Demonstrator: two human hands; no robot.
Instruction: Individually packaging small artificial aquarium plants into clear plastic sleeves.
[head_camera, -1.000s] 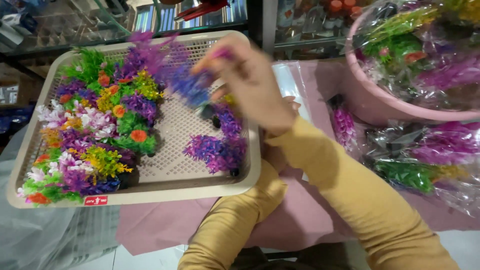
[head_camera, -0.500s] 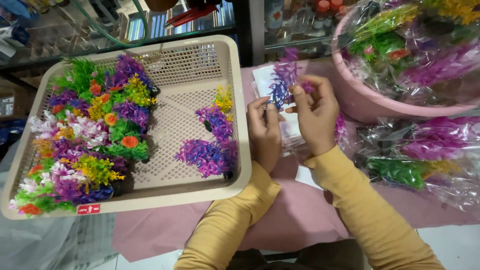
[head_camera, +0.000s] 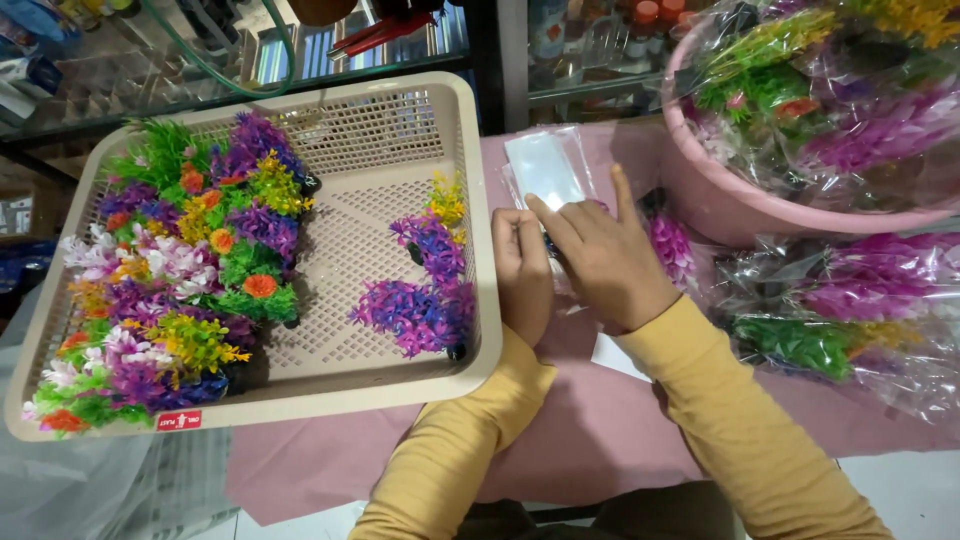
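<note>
Lowered, both hands (head_camera: 570, 265) now press clear packet (head_camera: 548, 170).

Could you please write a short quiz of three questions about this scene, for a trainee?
1. True or false: both hands rest on a clear plastic packet on the pink cloth.
2. What stands inside the beige basket? A) metal tools B) artificial plants C) folded towels
3. Fill in: the pink basin holds plants wrapped in clear ____.

Key
1. True: the left hand and the right hand press on the clear plastic packet, which lies on the pink cloth.
2. B: colourful artificial plants fill the left side of the beige basket.
3. Plastic: see the pink basin and its wrapped plants.
</note>
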